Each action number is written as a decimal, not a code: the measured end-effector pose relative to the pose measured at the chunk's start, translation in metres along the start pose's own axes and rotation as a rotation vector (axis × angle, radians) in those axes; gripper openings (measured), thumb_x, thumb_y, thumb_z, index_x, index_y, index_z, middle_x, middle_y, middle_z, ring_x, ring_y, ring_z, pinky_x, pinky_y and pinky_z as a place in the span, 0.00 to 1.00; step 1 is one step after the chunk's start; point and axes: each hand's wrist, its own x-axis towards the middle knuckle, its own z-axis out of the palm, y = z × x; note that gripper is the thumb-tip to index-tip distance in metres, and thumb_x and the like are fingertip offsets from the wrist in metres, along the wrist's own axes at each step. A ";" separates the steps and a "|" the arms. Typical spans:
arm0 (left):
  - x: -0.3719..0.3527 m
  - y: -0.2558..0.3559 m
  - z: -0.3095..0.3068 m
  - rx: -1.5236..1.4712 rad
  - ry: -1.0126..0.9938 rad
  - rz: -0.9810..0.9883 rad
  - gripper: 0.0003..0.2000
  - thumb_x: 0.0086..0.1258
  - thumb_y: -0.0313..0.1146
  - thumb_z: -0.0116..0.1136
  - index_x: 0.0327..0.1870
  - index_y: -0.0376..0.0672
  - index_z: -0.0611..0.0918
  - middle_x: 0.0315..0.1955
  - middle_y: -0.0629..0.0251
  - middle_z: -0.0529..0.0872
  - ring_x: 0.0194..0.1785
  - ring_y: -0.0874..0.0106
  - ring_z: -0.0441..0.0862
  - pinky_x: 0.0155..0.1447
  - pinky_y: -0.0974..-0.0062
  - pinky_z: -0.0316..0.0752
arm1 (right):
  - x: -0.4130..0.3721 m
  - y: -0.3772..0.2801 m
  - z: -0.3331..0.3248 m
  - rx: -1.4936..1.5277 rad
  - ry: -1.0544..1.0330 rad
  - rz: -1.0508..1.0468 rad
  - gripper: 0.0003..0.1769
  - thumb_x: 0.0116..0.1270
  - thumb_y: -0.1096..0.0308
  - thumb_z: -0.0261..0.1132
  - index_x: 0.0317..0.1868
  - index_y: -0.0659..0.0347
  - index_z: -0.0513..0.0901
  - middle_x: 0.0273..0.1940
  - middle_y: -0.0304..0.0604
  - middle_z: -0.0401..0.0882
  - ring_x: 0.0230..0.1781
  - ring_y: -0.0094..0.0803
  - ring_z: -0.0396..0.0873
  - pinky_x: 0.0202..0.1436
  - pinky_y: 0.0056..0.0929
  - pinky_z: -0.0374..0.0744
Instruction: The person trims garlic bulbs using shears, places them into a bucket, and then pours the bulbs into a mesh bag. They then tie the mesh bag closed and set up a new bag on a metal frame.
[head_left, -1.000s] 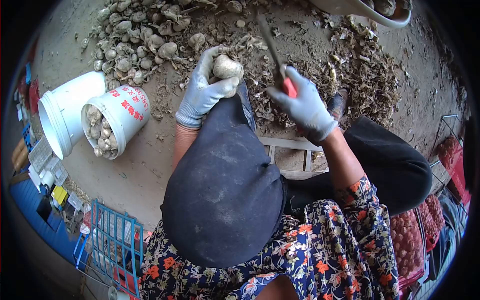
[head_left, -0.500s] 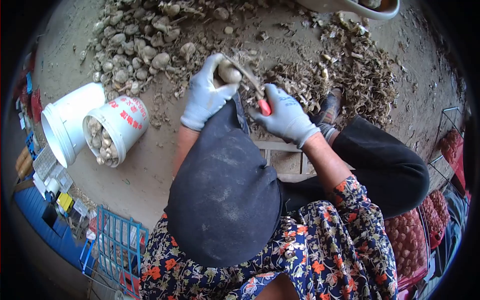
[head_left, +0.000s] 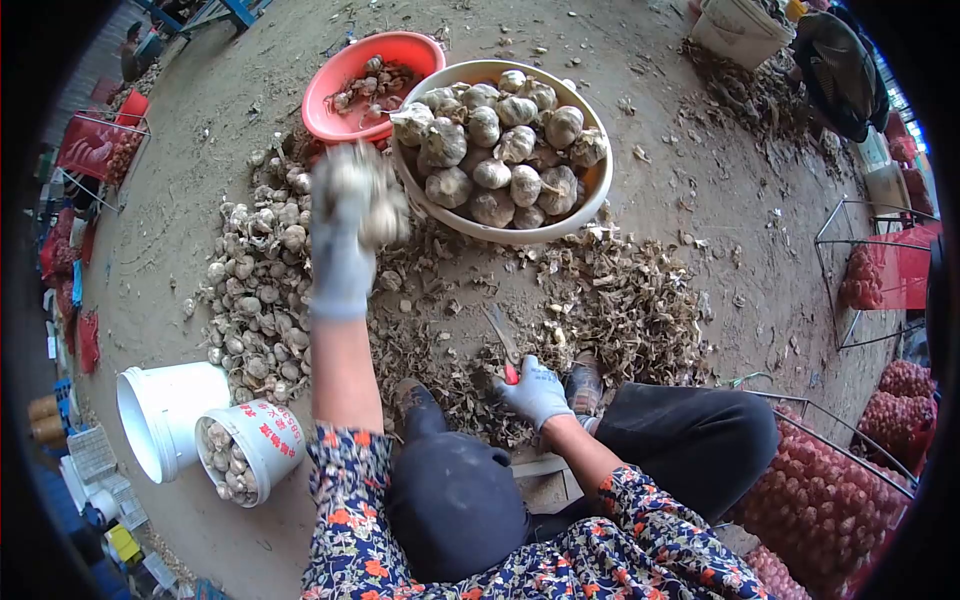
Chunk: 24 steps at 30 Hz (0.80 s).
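My left hand (head_left: 345, 240), in a grey glove, is stretched forward and blurred by motion. Its fingers are around garlic bulbs (head_left: 383, 218), just left of a wide cream basin (head_left: 603, 180) heaped with garlic. In my right hand (head_left: 540, 392), also gloved, is a small knife (head_left: 510, 368) with a red handle, its blade pointing up and away over the ground between my feet. A long pile of loose garlic (head_left: 262, 300) lies on the ground at the left. Dry trimmings (head_left: 640, 310) are strewn beyond my feet.
A red basin (head_left: 318, 100) with a few bulbs touches the cream one. Two white buckets (head_left: 175, 395) lie tipped at the left, the nearer (head_left: 275, 440) holding garlic. Filled red net sacks (head_left: 815, 490) stand at the right. Another person (head_left: 840, 75) is at the far right.
My left hand has moved from beside the knife to far forward, with bulbs in it. My right hand keeps the knife, lower in view. The view has shifted forward, bringing both basins into sight.
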 end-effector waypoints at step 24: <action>0.141 -0.059 -0.093 0.869 0.255 -0.391 0.26 0.78 0.52 0.39 0.49 0.35 0.81 0.43 0.61 0.84 0.47 0.72 0.81 0.50 0.72 0.76 | 0.178 0.046 -0.067 -0.360 -0.034 -0.734 0.30 0.60 0.49 0.62 0.56 0.62 0.75 0.50 0.58 0.79 0.49 0.49 0.80 0.53 0.50 0.76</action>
